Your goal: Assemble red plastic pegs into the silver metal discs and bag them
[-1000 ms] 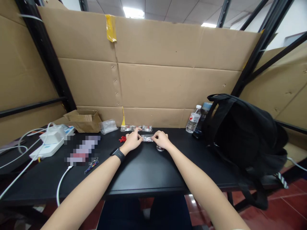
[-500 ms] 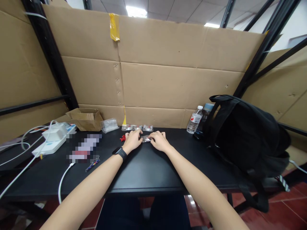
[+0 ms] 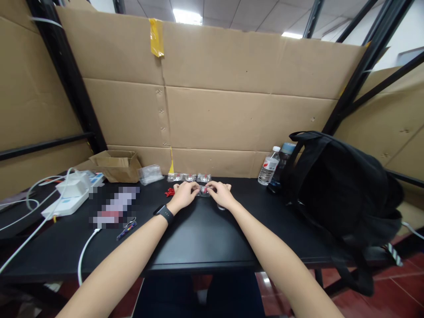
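Note:
Between my two hands, over the black table, is a small clear plastic bag (image 3: pixel 203 192) with something red in it. My left hand (image 3: pixel 185 194), with a black watch on its wrist, pinches the bag's left side. On the right side, my right hand (image 3: pixel 221 193) has its fingertips closed on the bag near the red part. Just left of my left hand lies a small heap of red pieces (image 3: pixel 169 192). A small pale object (image 3: pixel 221 207) shows partly under my right hand; its kind is unclear. Behind the hands, several filled clear bags (image 3: pixel 190 177) form a row.
Further left are a stack of clear bags (image 3: pixel 151 174), an open cardboard box (image 3: pixel 123 167), a blurred-out phone-like object (image 3: pixel 115 207) on a white cable, a pen-like trinket (image 3: pixel 126 230) and a power strip (image 3: pixel 73 194). A water bottle (image 3: pixel 269 166) and black backpack (image 3: pixel 344 194) stand right.
My fingers have drawn in around the small bag, and its red content shows more. The pale object beneath my right hand has come into sight. The view has shifted slightly.

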{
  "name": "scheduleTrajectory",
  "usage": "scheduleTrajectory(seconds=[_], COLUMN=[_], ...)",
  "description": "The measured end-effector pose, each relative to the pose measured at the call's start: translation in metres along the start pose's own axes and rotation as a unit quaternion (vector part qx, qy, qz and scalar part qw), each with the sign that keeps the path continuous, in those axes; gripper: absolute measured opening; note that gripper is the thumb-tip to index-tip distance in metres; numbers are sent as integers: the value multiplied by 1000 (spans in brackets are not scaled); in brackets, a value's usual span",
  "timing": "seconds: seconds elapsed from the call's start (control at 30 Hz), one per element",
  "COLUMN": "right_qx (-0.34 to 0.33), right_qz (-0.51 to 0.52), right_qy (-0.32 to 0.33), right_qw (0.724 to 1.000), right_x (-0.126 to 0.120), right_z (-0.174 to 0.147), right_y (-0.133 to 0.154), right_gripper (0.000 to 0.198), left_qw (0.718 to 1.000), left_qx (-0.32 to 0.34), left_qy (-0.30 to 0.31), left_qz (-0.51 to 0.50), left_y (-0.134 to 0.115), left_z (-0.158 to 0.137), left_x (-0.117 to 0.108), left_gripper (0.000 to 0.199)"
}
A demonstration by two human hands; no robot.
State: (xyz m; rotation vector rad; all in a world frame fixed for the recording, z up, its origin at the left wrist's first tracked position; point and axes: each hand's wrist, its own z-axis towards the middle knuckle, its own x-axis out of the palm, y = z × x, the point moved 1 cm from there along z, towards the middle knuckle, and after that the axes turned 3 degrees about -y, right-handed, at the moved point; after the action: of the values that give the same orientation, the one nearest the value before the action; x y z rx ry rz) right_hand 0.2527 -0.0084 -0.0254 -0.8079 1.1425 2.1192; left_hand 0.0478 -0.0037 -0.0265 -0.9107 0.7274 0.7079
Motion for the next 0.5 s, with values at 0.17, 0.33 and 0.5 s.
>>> scheduleTrajectory(seconds=[0.17,0.33,0.5], right_qx=[28,67,73], right_qz=[132,220,265], right_qy=[2,-15,-11], right_qw=[991,973,961], right_x=[-2,2,0], right_z=[5,12,12], right_y=[-14,-31,-28], right_gripper=[24,32,45], left_qw=[997,994,994], left_qx=[-51,-64,-57], left_qy=[0,2,4], left_qz=[-62,-92,-94], left_y=[-5,-8,-5], left_z=[2,2,3], left_x=[-5,-5,-2], left_gripper=[14,13,16])
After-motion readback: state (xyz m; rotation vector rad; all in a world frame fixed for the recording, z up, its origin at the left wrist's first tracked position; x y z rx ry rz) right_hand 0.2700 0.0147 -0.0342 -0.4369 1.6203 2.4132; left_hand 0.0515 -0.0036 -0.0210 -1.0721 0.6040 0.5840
